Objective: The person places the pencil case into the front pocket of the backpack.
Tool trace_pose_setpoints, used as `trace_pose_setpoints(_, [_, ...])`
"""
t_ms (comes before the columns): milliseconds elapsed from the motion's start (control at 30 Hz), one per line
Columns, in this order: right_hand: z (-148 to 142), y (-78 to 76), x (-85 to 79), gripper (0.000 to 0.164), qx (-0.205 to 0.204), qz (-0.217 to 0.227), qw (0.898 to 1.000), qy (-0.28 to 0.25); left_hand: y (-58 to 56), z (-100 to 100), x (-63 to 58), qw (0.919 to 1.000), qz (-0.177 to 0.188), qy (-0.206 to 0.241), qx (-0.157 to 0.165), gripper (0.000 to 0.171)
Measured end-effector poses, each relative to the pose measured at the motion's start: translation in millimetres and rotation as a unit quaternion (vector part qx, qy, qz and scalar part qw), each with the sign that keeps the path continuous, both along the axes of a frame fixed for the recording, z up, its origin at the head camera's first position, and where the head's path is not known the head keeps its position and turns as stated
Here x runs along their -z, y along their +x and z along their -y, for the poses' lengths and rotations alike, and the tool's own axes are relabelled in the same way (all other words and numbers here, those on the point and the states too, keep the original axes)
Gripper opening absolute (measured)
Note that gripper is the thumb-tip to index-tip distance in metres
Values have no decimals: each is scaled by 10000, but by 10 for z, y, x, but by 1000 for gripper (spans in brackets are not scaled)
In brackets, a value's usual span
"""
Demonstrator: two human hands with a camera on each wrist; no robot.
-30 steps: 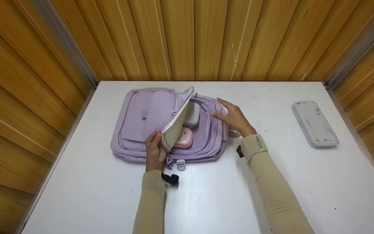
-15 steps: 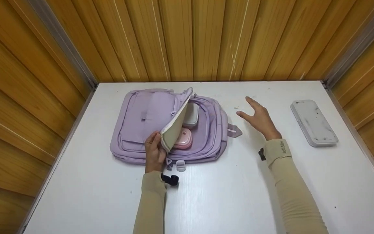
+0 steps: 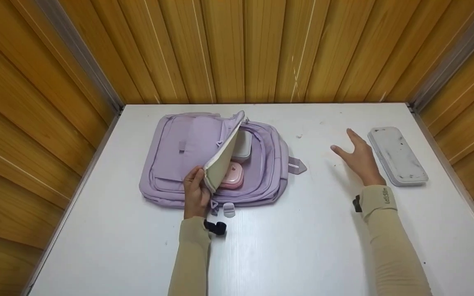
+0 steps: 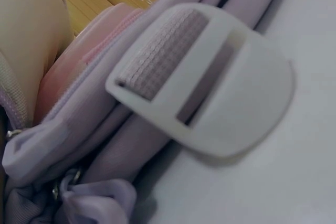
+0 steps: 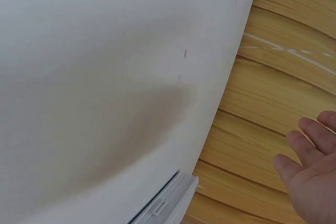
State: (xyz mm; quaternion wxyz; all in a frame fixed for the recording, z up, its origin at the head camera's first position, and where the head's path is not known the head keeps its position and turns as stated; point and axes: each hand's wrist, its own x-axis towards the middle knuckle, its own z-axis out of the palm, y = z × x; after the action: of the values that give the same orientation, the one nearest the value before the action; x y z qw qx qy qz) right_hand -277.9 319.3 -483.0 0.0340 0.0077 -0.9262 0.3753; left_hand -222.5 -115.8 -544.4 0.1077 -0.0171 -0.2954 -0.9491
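Observation:
A light purple backpack (image 3: pixel 171 156) lies flat on the white table, its front compartment unzipped. My left hand (image 3: pixel 196 193) pinches the near corner of the raised flap (image 3: pixel 220 164), whose pale lining shows. Inside the compartment sit a pink rounded case (image 3: pixel 233 176) and a white case (image 3: pixel 243 146), both partly covered by the flap. Over the table on the right, my right hand (image 3: pixel 359 158) holds nothing, thumb and fingers spread. Just right of it lies a long whitish-grey case (image 3: pixel 399 156) with dark scuffs; its edge (image 5: pixel 165 203) shows in the right wrist view.
A strap buckle (image 4: pixel 199 82) hangs off the backpack's near side, beside a zipper pull (image 3: pixel 214 204). A strap tab (image 3: pixel 297 165) sticks out on the right. Wood-patterned walls (image 3: pixel 261 49) close in the table (image 3: pixel 286 255) at the back and both sides.
My right hand has moved from the backpack's right edge across the table to the right, close to the long grey case. The left hand keeps the flap raised in the same place.

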Motion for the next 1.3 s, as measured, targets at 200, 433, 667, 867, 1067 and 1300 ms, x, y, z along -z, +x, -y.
trace_pose_setpoints(200, [-284, 128, 50, 89, 265, 81, 9996, -50, 0, -13, -10, 10000, 58, 36, 1, 15])
trace_pose_setpoints(433, [-526, 232, 56, 89, 536, 74, 9985, -75, -10, -4, -2, 10000, -24, -21, 17, 15])
trace_pose_setpoints(667, [-726, 337, 121, 90, 856, 31, 9962, -154, 3, -4, 19, 9998, -179, -113, 66, 11])
trace_pose_setpoints(867, [-904, 420, 205, 92, 1081, 33, 9941, -60, 12, -12, 23, 9995, -267, -170, 77, 12])
trace_pose_setpoints(1067, [-1046, 470, 239, 99, 1275, 370, 9911, 134, -2, -10, 9, 9999, -119, -1, 40, 14])
trace_pose_setpoints(1300, [-1189, 523, 317, 104, 1236, 622, 9903, 78, -6, 0, 12, 9999, -80, -92, -16, 15])
